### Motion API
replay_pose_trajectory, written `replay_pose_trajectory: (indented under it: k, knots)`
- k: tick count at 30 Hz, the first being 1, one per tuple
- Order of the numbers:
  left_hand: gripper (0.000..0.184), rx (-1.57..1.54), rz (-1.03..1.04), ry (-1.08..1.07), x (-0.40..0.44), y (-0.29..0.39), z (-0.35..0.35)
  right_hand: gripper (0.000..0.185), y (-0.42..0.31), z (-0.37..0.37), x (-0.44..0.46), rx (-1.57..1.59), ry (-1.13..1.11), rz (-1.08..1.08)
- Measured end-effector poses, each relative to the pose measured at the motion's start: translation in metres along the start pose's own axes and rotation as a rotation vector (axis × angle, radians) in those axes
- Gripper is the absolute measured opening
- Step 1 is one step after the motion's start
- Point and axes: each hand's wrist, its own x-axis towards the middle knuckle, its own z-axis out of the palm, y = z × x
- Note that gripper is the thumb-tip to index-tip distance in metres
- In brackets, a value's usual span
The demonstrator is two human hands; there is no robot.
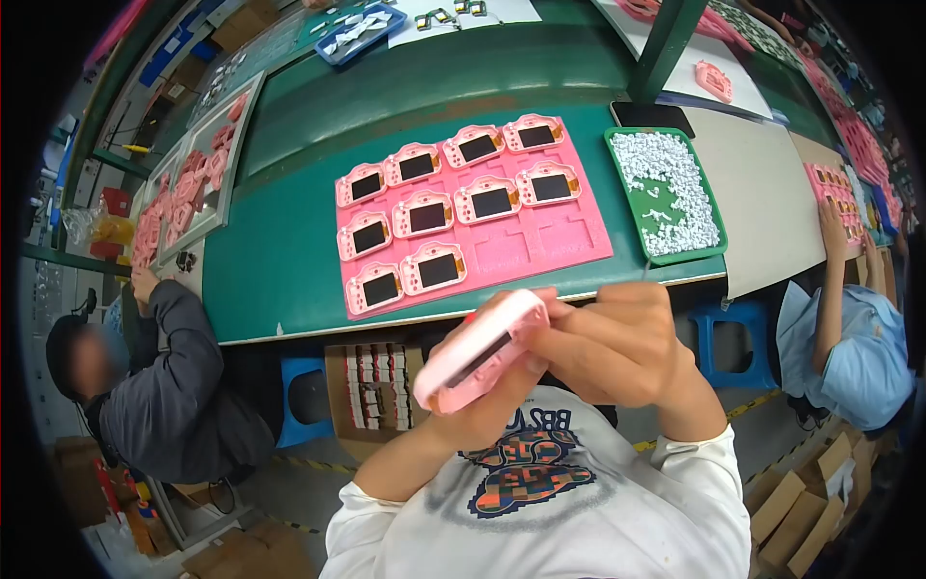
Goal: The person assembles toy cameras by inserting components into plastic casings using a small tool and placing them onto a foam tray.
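A pink plastic shell with a dark screen (pixel 482 352) is held tilted above my lap, in front of the table edge. My left hand (pixel 497 391) is wrapped round its underside. My right hand (pixel 612 343) is closed at the shell's right end, its fingers pinched; a thin tool seems to stick up from them, too small to make out. Beyond my hands lies a pink tray (pixel 588 227) with several pink shells with dark screens (pixel 422 214) in its recesses. Two recesses at its near right hold no shell. To the right, a green tray (pixel 721 232) holds many small white parts (pixel 656 154).
A co-worker in dark clothes (pixel 183 386) sits at the left by a frame of pink parts (pixel 183 193). Another in light blue (pixel 849 347) works at the right. A green post (pixel 667 48) rises behind the green tray. A blue tray (pixel 362 34) is at the back.
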Motion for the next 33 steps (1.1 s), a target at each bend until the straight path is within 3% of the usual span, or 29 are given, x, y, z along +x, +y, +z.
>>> replay_pose_trajectory:
  k: [3, 5, 6, 7, 8, 10, 13, 23, 33]
  knots:
    - [0.049, 0.004, -0.124, 0.019, -0.005, 0.001, 0.010, 0.014, -0.002, -0.009, 0.000, 0.040, -0.025, -0.050]
    - [0.041, -0.194, -0.176, -0.006, -0.005, 0.004, 0.009, 0.012, -0.010, -0.015, 0.004, 0.103, -0.027, -0.035]
    - [0.037, -0.292, -0.203, -0.019, -0.005, 0.006, 0.008, 0.007, -0.017, -0.018, 0.007, 0.484, 0.175, 0.004]
    - [0.034, -0.392, -0.230, -0.033, -0.004, 0.007, 0.008, 0.025, -0.023, -0.022, 0.010, 0.860, 0.383, 0.043]
    - [0.034, -0.394, -0.243, -0.034, -0.004, 0.007, 0.009, 0.030, -0.028, -0.041, 0.016, 1.177, 0.390, 0.069]
    - [0.033, -0.420, -0.255, -0.057, -0.007, 0.008, 0.013, 0.037, -0.034, -0.055, 0.017, 1.486, 0.410, 0.112]
    - [0.032, -0.448, -0.259, -0.096, -0.004, 0.011, 0.020, 0.041, -0.033, -0.047, 0.021, 1.716, 0.434, -0.046]
    - [0.030, -0.393, -0.343, -0.098, -0.005, 0.019, 0.027, 0.056, -0.029, -0.032, 0.012, 1.652, 0.385, -0.079]
    - [0.030, -0.366, -0.327, -0.104, 0.000, 0.017, 0.029, 0.057, -0.026, -0.035, 0.010, 1.670, 0.418, -0.104]
